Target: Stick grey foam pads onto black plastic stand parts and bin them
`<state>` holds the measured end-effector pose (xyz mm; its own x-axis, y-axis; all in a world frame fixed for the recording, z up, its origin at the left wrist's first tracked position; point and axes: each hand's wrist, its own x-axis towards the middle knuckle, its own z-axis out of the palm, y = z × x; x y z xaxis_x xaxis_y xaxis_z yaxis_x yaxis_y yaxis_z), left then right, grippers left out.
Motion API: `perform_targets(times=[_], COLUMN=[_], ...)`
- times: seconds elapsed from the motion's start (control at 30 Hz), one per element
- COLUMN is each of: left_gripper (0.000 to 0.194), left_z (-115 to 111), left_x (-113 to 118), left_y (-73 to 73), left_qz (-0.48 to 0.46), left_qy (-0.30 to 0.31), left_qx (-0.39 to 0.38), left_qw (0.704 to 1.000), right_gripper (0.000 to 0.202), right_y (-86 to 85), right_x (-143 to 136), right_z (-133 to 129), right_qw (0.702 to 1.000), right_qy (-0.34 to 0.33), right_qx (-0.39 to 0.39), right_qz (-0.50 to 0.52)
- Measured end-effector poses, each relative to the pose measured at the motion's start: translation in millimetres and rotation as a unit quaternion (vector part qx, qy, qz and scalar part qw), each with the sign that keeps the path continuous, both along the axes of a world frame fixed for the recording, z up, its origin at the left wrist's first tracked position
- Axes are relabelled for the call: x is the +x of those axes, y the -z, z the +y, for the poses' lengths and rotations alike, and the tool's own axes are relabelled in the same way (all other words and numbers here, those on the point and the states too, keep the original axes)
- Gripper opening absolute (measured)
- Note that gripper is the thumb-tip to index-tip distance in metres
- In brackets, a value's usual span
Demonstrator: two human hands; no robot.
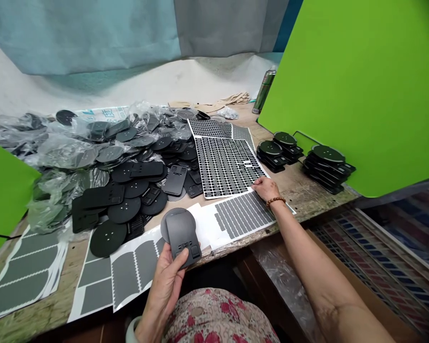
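- Flowered cloth (218, 317) on the person's body, just behind and to the right of the left grip
- One left grip (164, 276), clamped on one dark plastic piece (184, 231) with a round plate behind it; a pale band (131, 329) on that wrist
- One right grip (268, 189), fingertips drawn together at the printed sheet's near right corner; cannot tell whether they are clamped on anything; one beaded bracelet (276, 201)
- One large printed sheet (225, 166) running beyond the right grip, rows of white lettering on black, too small to read
- One grey sticker sheet (241, 219) under and left of the right grip
- Two sheets of grey patches (123, 271) (95, 295) left of the left grip, and a sheet stack (25, 274) farther left
- Three stacks of plates (327, 166) on the worktop (293, 195), beyond and right of the right grip
- Dark pieces (125, 190) heaped beyond the left grip, overlapping too much to count; clear plastic (53, 147) hides some, blue characters behind it only partly visible
- One spray can (263, 93) well beyond the right grip, its label unreadable
- Two green panels (343, 95) (7, 190), one on each side of the grips
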<state>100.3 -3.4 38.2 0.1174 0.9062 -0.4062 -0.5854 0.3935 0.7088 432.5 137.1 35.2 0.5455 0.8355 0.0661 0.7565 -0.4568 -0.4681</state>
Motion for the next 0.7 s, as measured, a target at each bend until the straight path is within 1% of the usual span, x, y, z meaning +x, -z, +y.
perform_targets(times=[0.13, 0.2, 0.4, 0.5, 0.7], left_gripper=[0.056, 0.057, 0.059, 0.061, 0.057], left_z=[-0.6, -1.1, -1.8, -1.9, -2.8], left_x=[-0.4, -0.7, 0.5, 1.3, 1.3], left_y=[0.9, 0.7, -1.6, -0.5, 2.3], left_qz=[0.007, 0.009, 0.01, 0.007, 0.006], left_qy=[0.012, 0.017, 0.009, 0.007, 0.013], left_qx=[0.001, -0.003, -0.012, -0.008, 0.0], left_qw=[1.0, 1.0, 1.0, 1.0, 1.0], right_gripper=[0.001, 0.003, 0.005, 0.006, 0.004], right_y=[1.2, 2.5, 6.7, 7.9, 6.6], right_x=[2.8, 3.1, 3.4, 5.3, 9.8], right_z=[1.2, 1.2, -0.4, -0.2, 4.0], right_qw=[1.0, 1.0, 0.999, 0.999, 0.999], right_qy=[-0.005, -0.003, -0.008, -0.01, -0.009], right_qx=[0.005, 0.014, 0.034, 0.032, 0.006], right_qz=[0.012, 0.013, 0.026, 0.036, 0.048])
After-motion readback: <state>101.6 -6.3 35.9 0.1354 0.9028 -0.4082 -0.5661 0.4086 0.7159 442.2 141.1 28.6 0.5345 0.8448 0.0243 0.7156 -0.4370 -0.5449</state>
